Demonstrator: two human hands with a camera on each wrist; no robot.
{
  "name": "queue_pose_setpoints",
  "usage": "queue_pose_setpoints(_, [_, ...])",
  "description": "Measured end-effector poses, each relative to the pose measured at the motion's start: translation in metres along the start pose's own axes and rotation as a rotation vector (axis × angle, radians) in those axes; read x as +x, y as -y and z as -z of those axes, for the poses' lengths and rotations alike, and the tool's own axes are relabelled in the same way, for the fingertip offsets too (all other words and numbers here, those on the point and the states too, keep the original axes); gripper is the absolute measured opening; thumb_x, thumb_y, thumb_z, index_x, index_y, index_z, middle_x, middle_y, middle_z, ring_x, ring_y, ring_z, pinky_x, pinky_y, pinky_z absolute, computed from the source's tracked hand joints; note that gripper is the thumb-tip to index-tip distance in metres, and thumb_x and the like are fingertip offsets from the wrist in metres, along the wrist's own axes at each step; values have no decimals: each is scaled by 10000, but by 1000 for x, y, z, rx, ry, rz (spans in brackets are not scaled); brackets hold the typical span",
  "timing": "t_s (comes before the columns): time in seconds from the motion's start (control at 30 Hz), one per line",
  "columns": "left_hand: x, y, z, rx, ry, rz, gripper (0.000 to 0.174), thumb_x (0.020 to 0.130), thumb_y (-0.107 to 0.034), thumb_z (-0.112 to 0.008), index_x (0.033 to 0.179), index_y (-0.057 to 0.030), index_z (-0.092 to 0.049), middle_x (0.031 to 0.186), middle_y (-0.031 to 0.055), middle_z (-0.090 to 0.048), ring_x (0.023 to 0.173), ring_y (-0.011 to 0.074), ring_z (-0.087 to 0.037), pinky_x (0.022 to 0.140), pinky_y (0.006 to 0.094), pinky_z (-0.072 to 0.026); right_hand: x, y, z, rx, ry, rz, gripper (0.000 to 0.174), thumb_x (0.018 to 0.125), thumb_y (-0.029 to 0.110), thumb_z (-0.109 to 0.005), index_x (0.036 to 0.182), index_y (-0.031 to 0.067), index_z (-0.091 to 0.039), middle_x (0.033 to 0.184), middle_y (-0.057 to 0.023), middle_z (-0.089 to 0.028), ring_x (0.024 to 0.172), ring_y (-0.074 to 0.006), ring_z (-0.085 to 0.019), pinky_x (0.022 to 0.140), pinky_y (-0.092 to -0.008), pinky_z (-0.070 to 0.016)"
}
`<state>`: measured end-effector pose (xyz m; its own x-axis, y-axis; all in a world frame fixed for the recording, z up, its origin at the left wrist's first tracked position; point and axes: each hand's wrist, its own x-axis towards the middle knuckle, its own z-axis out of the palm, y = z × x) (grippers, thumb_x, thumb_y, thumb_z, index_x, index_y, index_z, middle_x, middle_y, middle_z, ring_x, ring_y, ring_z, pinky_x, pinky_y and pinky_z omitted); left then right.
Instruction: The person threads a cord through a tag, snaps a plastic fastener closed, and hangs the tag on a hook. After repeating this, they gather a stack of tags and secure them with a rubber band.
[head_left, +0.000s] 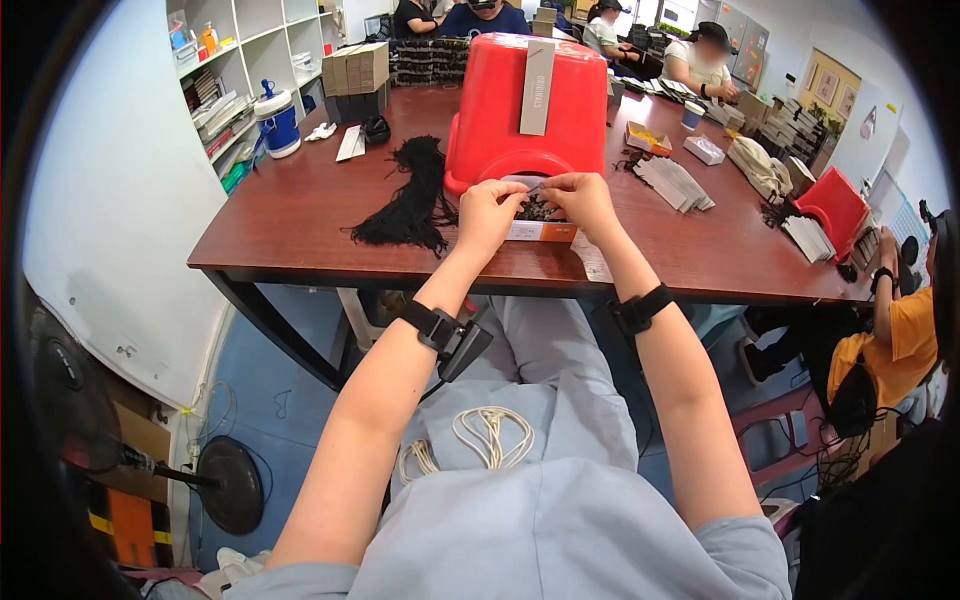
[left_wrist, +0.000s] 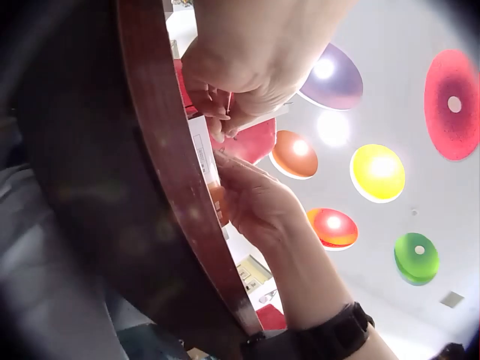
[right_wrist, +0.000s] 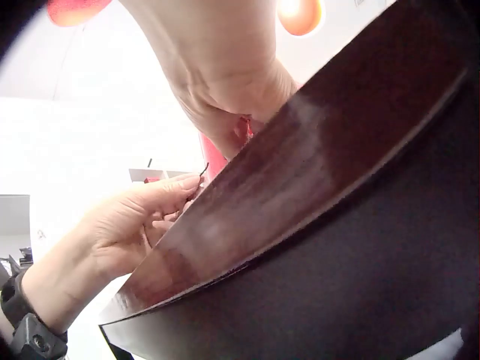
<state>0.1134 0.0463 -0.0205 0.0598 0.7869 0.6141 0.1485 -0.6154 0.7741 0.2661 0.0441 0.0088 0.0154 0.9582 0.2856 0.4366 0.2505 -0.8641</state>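
My left hand (head_left: 487, 216) pinches a thin black cord (right_wrist: 204, 171), whose short end sticks up past the thumb in the right wrist view. Facing it, my right hand (head_left: 585, 207) has its thumb and fingers brought together at the tips, close to the left fingertips, with a dark strand between the two hands. Both hands are over a small white and orange box (head_left: 556, 232) at the table's near edge. Small black pieces (head_left: 538, 209) fill the box. Just behind stands an upturned red tub (head_left: 490, 110), with a grey strip marked ORIGINALS (head_left: 537, 88) against it.
A bundle of black cords (head_left: 410, 200) lies left of the box on the brown table (head_left: 300, 225). To the right are a fan of grey strips (head_left: 675, 185) and a yellow box (head_left: 648, 138). A blue jug (head_left: 277, 122) stands far left. Other people sit around the table.
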Motion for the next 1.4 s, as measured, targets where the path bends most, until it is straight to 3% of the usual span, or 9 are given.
queue_pose_setpoints(0.17, [1,-8,-1,6,37,17,190,728,-12,-587,917,11,-577,713,53,-618,642,66,-560,589,192,-435,1,-7,-4,120,-40,139,249,701,4,-598,941,-60,-577,703,-105,-621,566,-110,-582,483,-222,-483])
queue_pose_setpoints(0.73, [4,-11,2,80,2,93,273,672,-5,-607,918,-4,-489,636,34,-593,576,64,-539,542,198,-414,-12,9,-10,-105,-76,234,284,658,10,-605,940,-6,-571,720,-114,-633,657,-159,-615,592,-262,-468])
queue_pose_setpoints(0.8, [4,-8,1,55,-22,81,293,647,-32,-617,921,-10,-515,650,85,-615,623,164,-603,596,266,-457,-13,9,-10,-131,-79,245,281,659,9,-603,938,-5,-572,722,-112,-634,666,-165,-618,600,-263,-469])
queue_pose_setpoints(0.9, [3,-6,1,57,-27,36,248,710,-30,-604,945,24,-549,686,60,-622,628,78,-569,574,203,-435,-16,11,-11,-121,-89,292,277,663,6,-602,939,-2,-567,722,-112,-633,678,-174,-621,613,-261,-468])
queue_pose_setpoints(1.2, [-1,-15,7,51,55,66,136,752,-60,-586,844,36,-616,715,58,-629,650,78,-569,594,203,-443,-35,21,-7,-156,-34,460,257,705,38,-617,941,-7,-526,721,-118,-631,674,-158,-620,615,-260,-467])
queue_pose_setpoints(1.27, [-10,-32,13,-24,12,65,134,759,-61,-581,848,33,-615,718,48,-624,647,76,-565,590,201,-440,-51,29,-4,71,-171,301,182,760,66,-590,921,1,-533,687,-95,-627,625,-161,-609,602,-264,-471])
queue_pose_setpoints(1.3, [-18,-44,16,-100,-33,64,132,765,-62,-576,852,31,-614,720,39,-619,644,75,-562,586,199,-437,-61,33,2,197,-53,77,198,833,176,-523,964,28,-516,721,-75,-624,675,-160,-599,621,-275,-478])
queue_pose_setpoints(1.33, [-29,-57,18,-100,-37,66,132,765,-62,-576,852,31,-614,720,39,-619,644,75,-562,586,199,-437,-72,33,1,197,-49,76,198,833,176,-523,964,28,-516,721,-75,-624,675,-160,-599,621,-275,-478])
queue_pose_setpoints(1.4, [-57,-82,19,-306,43,134,126,776,-70,-574,862,10,-618,723,19,-608,605,51,-531,533,180,-413,-97,31,-4,819,283,-313,315,871,286,-445,1081,52,-460,868,-94,-608,782,-171,-582,665,-297,-482])
